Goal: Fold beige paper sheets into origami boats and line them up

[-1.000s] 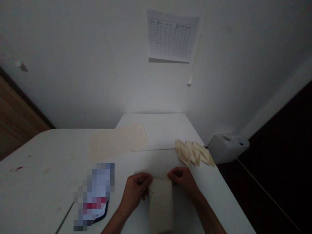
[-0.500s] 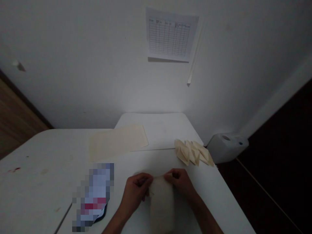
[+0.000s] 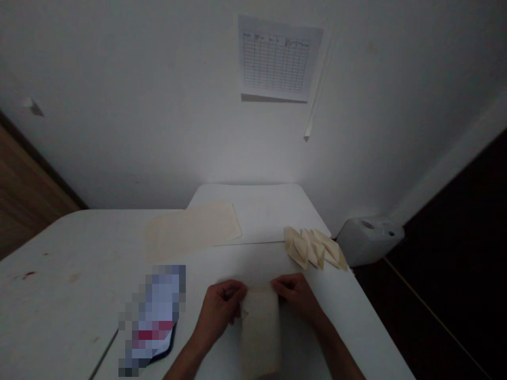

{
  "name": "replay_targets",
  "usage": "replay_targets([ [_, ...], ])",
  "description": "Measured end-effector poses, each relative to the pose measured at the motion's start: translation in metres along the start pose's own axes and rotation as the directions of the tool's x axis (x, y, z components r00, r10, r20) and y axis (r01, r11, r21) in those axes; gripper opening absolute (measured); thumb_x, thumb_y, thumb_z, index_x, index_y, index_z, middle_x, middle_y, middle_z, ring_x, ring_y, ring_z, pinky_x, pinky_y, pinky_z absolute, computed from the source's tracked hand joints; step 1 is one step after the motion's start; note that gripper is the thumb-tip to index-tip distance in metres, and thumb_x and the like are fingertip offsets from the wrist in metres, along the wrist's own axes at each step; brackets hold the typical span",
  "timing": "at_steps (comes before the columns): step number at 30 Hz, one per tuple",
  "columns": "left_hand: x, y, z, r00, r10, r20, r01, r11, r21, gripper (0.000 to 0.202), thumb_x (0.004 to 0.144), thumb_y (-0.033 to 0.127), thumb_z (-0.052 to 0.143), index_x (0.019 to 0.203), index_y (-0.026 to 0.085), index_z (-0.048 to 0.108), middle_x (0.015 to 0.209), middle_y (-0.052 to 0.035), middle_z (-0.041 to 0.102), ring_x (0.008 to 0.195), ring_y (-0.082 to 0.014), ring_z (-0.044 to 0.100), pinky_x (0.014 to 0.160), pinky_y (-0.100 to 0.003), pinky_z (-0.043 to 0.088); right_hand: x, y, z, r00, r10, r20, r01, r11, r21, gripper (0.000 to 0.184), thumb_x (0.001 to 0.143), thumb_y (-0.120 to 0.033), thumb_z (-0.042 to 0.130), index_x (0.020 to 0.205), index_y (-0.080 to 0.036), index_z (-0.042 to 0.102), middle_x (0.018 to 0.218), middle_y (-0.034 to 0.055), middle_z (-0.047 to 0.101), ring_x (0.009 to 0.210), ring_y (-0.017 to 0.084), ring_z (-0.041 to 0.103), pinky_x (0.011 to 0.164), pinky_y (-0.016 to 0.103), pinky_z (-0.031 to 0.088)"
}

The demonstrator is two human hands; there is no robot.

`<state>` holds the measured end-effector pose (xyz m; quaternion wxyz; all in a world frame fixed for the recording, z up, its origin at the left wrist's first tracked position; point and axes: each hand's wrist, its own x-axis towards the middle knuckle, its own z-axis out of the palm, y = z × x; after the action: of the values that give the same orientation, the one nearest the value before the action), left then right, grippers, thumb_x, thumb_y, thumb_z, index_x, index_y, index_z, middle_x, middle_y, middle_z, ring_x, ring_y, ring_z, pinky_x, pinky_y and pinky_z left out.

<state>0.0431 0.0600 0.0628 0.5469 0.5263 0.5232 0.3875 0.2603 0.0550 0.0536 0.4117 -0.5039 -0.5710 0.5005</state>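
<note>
Pinching from either side, the left hand and the right hand hold the upper corners of a folded cream paper strip, fingers curled over its edges; the grip is closed on the paper, though exactly how the fingertips sit is hidden from where I stand. The strip lies flat on the white table, its lower end running out of view towards the person; its top edge now looks flatter than the soft bow it showed a moment ago, and the hands have drawn slightly apart along it. Beyond the strip and to the right, a row of pointed folded paper boats lies overlapping; straight beyond it, a flat cream paper sheet rests on the table; to its left sits a pixelated packet, too blurred to identify; farther right, past the table's edge, stands a white plastic jerry can.
</note>
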Motion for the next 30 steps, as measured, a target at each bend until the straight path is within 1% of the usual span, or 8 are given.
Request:
replay_targets([
  [3, 0.003, -0.003, -0.001, 0.999, 0.040, -0.003, -0.040, 0.995, 0.089, 0.027, 0.072, 0.042, 0.065, 0.070, 0.015, 0.071, 0.049, -0.0002, 0.060, 0.039, -0.0112, 0.050, 0.037, -0.019, 0.034, -0.001, 0.001, 0.001, 0.997, -0.054, -0.048, 0.045, 0.984, -0.170, 0.035, 0.081, -0.038, 0.059, 0.058, -0.015, 0.069, 0.050, -0.0028, 0.049, 0.051, 0.012, 0.043, 0.048, 0.022, 0.030],
  [6, 0.005, -0.006, -0.003, 0.988, 0.151, -0.020, -0.143, 0.966, 0.216, 0.021, 0.074, 0.036, 0.064, 0.071, 0.017, 0.074, 0.063, -0.0035, 0.070, 0.056, -0.0166, 0.062, 0.050, -0.022, 0.045, 0.000, 0.002, 0.003, 0.993, -0.081, -0.085, 0.058, 0.968, -0.246, 0.032, 0.081, -0.032, 0.057, 0.056, -0.015, 0.069, 0.049, -0.0033, 0.049, 0.050, 0.012, 0.044, 0.050, 0.023, 0.030],
  [9, 0.007, -0.008, -0.004, 0.980, 0.196, -0.025, -0.181, 0.941, 0.287, 0.020, 0.075, 0.034, 0.063, 0.075, 0.019, 0.076, 0.072, -0.0048, 0.074, 0.066, -0.0201, 0.066, 0.060, -0.024, 0.048, 0.000, 0.003, 0.004, 0.990, -0.080, -0.118, 0.050, 0.971, -0.234, 0.027, 0.080, -0.031, 0.059, 0.063, -0.016, 0.073, 0.055, -0.0014, 0.058, 0.056, 0.015, 0.052, 0.053, 0.024, 0.035],
  [16, 0.008, -0.010, -0.008, 0.980, 0.199, 0.006, -0.193, 0.939, 0.285, 0.020, 0.078, 0.033, 0.062, 0.076, 0.019, 0.076, 0.075, -0.0049, 0.074, 0.068, -0.0209, 0.067, 0.062, -0.026, 0.048, 0.004, 0.009, -0.001, 0.988, 0.010, -0.156, -0.027, 0.994, -0.108, 0.020, 0.073, -0.033, 0.067, 0.068, -0.015, 0.075, 0.059, 0.0019, 0.066, 0.052, 0.015, 0.056, 0.051, 0.024, 0.040],
  [19, 0.009, -0.013, -0.008, 0.975, 0.224, 0.008, -0.212, 0.912, 0.351, 0.020, 0.080, 0.032, 0.059, 0.079, 0.019, 0.075, 0.076, -0.0041, 0.073, 0.068, -0.0201, 0.066, 0.063, -0.026, 0.048, 0.004, 0.009, -0.002, 0.982, -0.001, -0.189, -0.021, 0.993, -0.116, 0.016, 0.070, -0.031, 0.071, 0.069, -0.016, 0.074, 0.065, 0.0039, 0.070, 0.058, 0.018, 0.062, 0.057, 0.026, 0.046],
  [22, 0.010, -0.015, -0.006, 0.958, 0.287, 0.004, -0.246, 0.813, 0.527, 0.019, 0.084, 0.029, 0.055, 0.080, 0.021, 0.072, 0.076, -0.0017, 0.071, 0.067, -0.0177, 0.063, 0.064, -0.027, 0.045, 0.003, 0.004, 0.001, 0.976, -0.055, -0.212, 0.005, 0.973, -0.230, 0.011, 0.070, -0.028, 0.070, 0.069, -0.017, 0.075, 0.069, 0.0043, 0.072, 0.064, 0.019, 0.065, 0.063, 0.027, 0.048],
  [26, 0.008, -0.013, -0.003, 0.919, 0.394, 0.023, -0.271, 0.586, 0.764, 0.017, 0.085, 0.024, 0.054, 0.080, 0.024, 0.071, 0.087, -0.0011, 0.067, 0.085, -0.0183, 0.061, 0.072, -0.028, 0.043, 0.002, -0.001, 0.007, 0.963, -0.141, -0.231, 0.033, 0.909, -0.416, 0.009, 0.074, -0.024, 0.067, 0.073, -0.019, 0.075, 0.070, 0.0030, 0.072, 0.064, 0.018, 0.065, 0.064, 0.026, 0.048],
  [30, 0.009, -0.011, -0.001, 0.918, 0.396, -0.011, -0.206, 0.500, 0.841, 0.015, 0.086, 0.025, 0.056, 0.082, 0.028, 0.070, 0.093, -0.0005, 0.064, 0.094, -0.0188, 0.056, 0.066, -0.025, 0.041, 0.005, -0.003, 0.011, 0.952, -0.199, -0.231, 0.048, 0.846, -0.531, 0.008, 0.075, -0.022, 0.066, 0.073, -0.020, 0.073, 0.073, 0.0025, 0.071, 0.066, 0.017, 0.064, 0.065, 0.026, 0.047],
])
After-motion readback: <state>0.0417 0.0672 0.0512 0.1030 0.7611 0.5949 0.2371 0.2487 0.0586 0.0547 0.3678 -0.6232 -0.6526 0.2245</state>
